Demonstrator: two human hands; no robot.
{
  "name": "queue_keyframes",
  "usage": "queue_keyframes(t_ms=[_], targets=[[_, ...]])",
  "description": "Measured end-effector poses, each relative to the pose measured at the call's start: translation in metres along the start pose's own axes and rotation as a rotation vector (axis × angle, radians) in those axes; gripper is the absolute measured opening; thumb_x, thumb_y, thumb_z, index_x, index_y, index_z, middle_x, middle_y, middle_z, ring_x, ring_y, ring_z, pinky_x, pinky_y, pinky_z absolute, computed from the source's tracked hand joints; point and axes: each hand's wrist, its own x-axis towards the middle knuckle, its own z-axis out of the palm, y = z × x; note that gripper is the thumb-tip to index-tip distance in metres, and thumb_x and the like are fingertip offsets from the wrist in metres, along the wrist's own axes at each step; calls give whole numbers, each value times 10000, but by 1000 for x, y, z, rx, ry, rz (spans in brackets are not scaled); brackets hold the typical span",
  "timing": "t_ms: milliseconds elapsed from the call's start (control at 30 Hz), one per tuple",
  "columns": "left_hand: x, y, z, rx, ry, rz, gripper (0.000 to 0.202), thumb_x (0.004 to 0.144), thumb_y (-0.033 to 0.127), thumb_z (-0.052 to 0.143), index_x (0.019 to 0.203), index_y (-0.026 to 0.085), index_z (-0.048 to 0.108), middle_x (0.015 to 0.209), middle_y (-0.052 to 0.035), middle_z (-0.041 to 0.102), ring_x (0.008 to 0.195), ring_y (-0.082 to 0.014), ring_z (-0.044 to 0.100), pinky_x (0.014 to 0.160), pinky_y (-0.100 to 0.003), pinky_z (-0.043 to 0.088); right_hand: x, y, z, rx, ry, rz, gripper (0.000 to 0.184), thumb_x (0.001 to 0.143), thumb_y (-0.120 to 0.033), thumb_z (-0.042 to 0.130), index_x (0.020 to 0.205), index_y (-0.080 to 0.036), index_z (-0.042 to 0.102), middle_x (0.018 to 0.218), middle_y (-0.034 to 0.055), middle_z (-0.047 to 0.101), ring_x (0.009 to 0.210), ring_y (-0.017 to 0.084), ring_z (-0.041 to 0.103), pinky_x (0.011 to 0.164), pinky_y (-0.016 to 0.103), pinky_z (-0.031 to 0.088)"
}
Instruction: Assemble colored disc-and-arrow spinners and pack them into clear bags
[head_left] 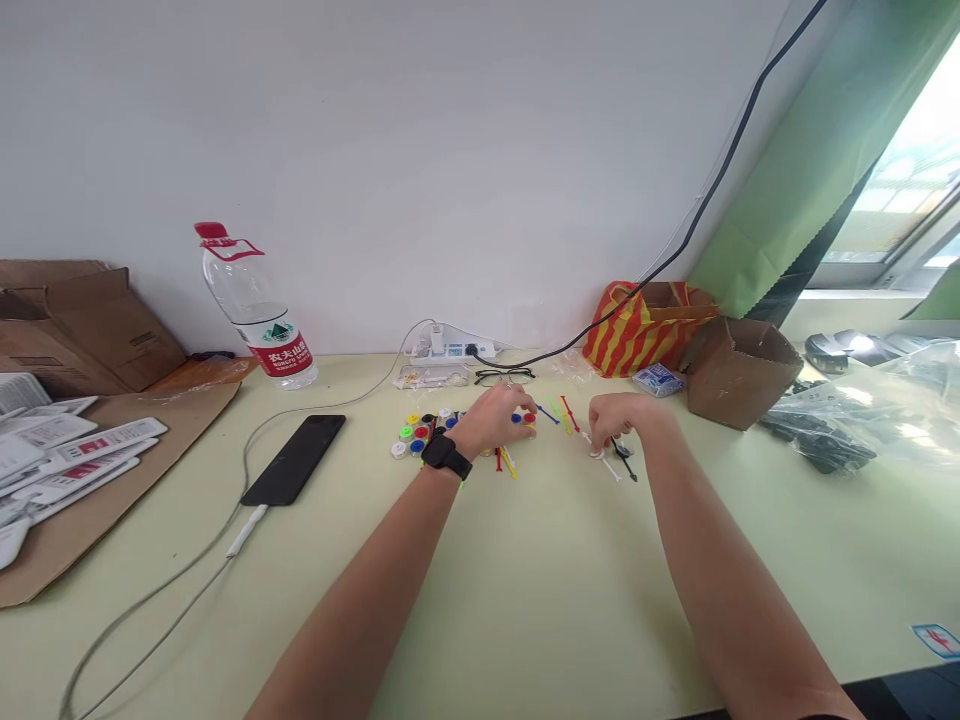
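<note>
My left hand (496, 414), with a black watch (447, 456) on its wrist, hovers over small coloured plastic pieces. Its thumb and fingers are apart, and blue and red pieces show behind the gap. Left of it lies a group of small round discs, among them a white disc (399, 451) and a yellow disc (413, 420). My right hand (616, 414) points down, its fingertips pinched at a small white piece (598, 453) on the table. Beside it lie a white stick (612, 470) and a black stick (625, 460). A red stick (570, 413) and a blue stick (548, 413) lie between my hands.
Behind are glasses (504, 375), a clear case (431, 377) and a power strip (457, 348). A phone (294, 462) on a cable and a large bottle (262, 310) stand left. Right are a striped bag (626, 330), a cardboard box (739, 370) and plastic bags (892, 400).
</note>
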Motion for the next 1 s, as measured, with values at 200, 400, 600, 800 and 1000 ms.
queue_keyframes(t_ms=[200,400,600,800,1000], targets=[[-5,-5,-22,-45,-121,-151,239,673,334,840,871,233,754,877,-25,727,826,-230,637,661,-304,436,-3,-9,-7,36,-147,21,239,491,-197,861,612,-196,655,646,51,715,692,248,696,605,319,484],[-4,-5,-13,-46,-129,-153,142,699,277,814,814,229,745,808,-11,731,739,-194,630,613,-289,400,-18,-21,-13,194,-166,-93,228,637,-243,834,710,-203,622,747,52,748,707,214,727,644,293,524],[1,2,-15,-197,-13,-85,277,791,423,786,962,213,735,900,-36,750,757,-184,655,641,-284,465,-27,-43,-17,505,-22,-368,327,759,-396,842,775,-207,576,730,42,719,727,215,722,666,307,547],[7,20,-11,-387,220,-2,349,835,451,773,1060,208,664,980,-35,737,761,-149,647,674,-273,517,-25,-73,-11,668,254,-424,338,799,-375,809,827,-224,508,740,10,675,708,189,680,630,288,519],[10,25,-14,-457,297,74,160,898,262,682,1041,190,684,886,-34,734,792,-147,675,758,-282,561,-30,-81,-8,768,309,-464,453,792,-330,793,1108,-251,479,849,-6,717,824,190,669,723,299,526]])
